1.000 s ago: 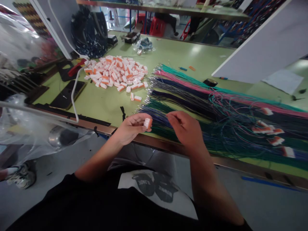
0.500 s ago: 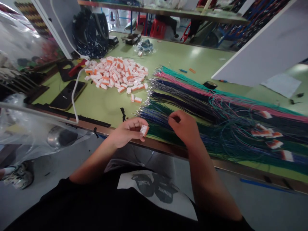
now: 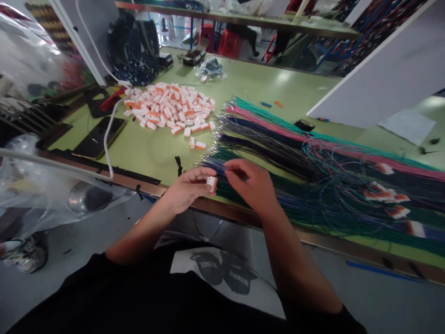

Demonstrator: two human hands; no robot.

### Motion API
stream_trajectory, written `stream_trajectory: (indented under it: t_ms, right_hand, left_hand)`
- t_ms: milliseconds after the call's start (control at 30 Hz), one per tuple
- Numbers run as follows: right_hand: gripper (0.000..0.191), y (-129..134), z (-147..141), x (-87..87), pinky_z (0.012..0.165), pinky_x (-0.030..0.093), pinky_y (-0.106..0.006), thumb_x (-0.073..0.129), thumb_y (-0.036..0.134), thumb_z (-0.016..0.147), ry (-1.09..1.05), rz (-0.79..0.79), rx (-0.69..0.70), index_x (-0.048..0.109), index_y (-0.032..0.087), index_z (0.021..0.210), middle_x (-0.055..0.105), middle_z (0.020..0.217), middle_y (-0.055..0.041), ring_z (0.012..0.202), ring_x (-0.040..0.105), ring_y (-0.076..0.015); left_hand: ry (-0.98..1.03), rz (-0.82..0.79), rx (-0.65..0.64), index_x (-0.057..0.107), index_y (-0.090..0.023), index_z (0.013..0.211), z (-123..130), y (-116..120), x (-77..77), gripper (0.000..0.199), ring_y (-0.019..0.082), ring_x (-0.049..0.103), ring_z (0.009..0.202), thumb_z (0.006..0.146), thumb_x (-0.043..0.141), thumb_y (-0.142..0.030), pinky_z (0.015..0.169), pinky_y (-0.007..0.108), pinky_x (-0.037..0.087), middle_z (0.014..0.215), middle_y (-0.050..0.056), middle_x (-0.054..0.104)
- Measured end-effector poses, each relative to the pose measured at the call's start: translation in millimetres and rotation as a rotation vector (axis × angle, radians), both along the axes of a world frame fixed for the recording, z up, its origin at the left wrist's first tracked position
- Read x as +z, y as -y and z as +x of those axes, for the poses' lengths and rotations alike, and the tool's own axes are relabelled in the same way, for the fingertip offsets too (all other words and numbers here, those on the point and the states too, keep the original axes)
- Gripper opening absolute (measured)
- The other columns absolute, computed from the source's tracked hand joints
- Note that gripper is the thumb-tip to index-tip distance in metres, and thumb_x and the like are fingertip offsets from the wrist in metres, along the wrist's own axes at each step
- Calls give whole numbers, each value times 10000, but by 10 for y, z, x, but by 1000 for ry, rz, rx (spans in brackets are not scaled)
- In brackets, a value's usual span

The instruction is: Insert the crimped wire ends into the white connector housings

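Between the thumb and fingers of my left hand [image 3: 186, 189] is a small white-and-orange connector housing [image 3: 212, 184], its slotted side showing. My right hand [image 3: 252, 183] is closed in a pinch just right of it, apart from the housing. It seems to hold a thin wire, though the fingers hide most of it. Under and behind that hand lie blue wires [image 3: 217, 163] with bare metal tips pointing left. Dark green wires [image 3: 229, 192] run along the table's front edge. A large heap of the same housings [image 3: 170, 104] lies beyond my left hand.
Pink wires [image 3: 264, 121], teal wires [image 3: 250, 104] and dark bundles stretch rightward. Several wired connectors [image 3: 398, 212] rest on them. A phone [image 3: 99, 138] and white cable [image 3: 108, 134] lie left. Black tape [image 3: 304, 125] sits near a white panel [image 3: 375, 69].
My right hand has moved left from the wires toward the connector housing, keeping its pinch. My left hand has shifted slightly right and turned the housing a little.
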State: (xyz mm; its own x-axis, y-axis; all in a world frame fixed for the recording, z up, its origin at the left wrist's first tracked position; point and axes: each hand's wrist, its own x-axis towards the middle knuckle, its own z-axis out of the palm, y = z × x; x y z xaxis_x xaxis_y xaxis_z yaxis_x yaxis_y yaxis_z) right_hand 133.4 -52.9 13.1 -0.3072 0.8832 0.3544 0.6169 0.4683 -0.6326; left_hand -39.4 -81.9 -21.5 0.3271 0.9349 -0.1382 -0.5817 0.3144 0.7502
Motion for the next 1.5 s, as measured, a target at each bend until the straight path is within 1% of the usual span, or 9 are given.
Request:
stream_trajectory:
  t_ms: [100,300,433,567,633,733,833,1167,1500]
  right_hand:
    - [179,29,-99,-18,686,434,-272,475,238,805,87,90,72,652,213,810,681,793,-26,751,602,-154]
    - [154,57,-115,-29,556,340,-258,500,245,771,256,91,-204,640,210,717,644,690,-21,624,548,-145]
    - [118,110,-101,30,562,366,-240,517,236,740,66,-14,-123,622,213,693,635,657,10,590,540,-123]
    - [113,151,-89,57,580,392,-235,507,201,726,-47,-60,-36,606,203,671,637,660,12,595,539,-117]
    - [115,166,-86,49,582,389,-235,504,183,718,-35,-56,-11,597,202,653,628,643,12,594,533,-116]
    - [115,181,-86,25,576,377,-234,500,169,707,2,-45,18,582,200,634,612,619,13,584,521,-114]
    - [110,185,-90,4,568,361,-240,502,168,696,59,-24,42,573,195,617,592,589,11,567,507,-115]
    - [114,218,-128,-8,555,351,-247,501,193,692,136,-87,-22,586,200,616,591,579,3,554,504,-122]
    - [104,229,-98,24,531,367,-233,507,198,668,25,-135,-26,582,201,595,602,557,14,514,502,-111]
  left_hand:
    - [6,-10,9,658,-152,884,12,-9,-4,318,83,594,637,594,687,-24,628,211,508,739,-9,643]
    - [16,0,21,625,-170,1026,-1,-10,-4,448,83,592,619,609,682,-18,621,213,513,701,-28,628]
    - [6,0,46,553,-179,1150,5,-5,-10,559,90,609,647,630,682,-20,660,227,527,729,-34,632]
    - [8,51,144,410,-270,1302,22,9,-39,754,83,616,669,647,699,-34,691,232,531,761,-59,650]
    - [8,77,137,466,-270,1255,27,9,-58,687,81,616,671,651,709,-50,696,229,530,763,-54,655]
    - [8,95,128,623,-207,1024,29,-1,-81,402,85,616,672,656,713,-75,691,227,527,748,-30,653]
    - [-8,97,144,674,-177,864,31,-10,-84,237,90,614,679,653,708,-75,691,232,527,729,-17,650]
    - [-39,82,181,705,-185,802,57,5,-52,221,99,613,669,610,732,-79,665,236,525,702,-16,665]
    - [-33,67,163,706,-178,805,45,8,-47,232,102,614,657,599,745,-78,681,257,525,691,-15,660]
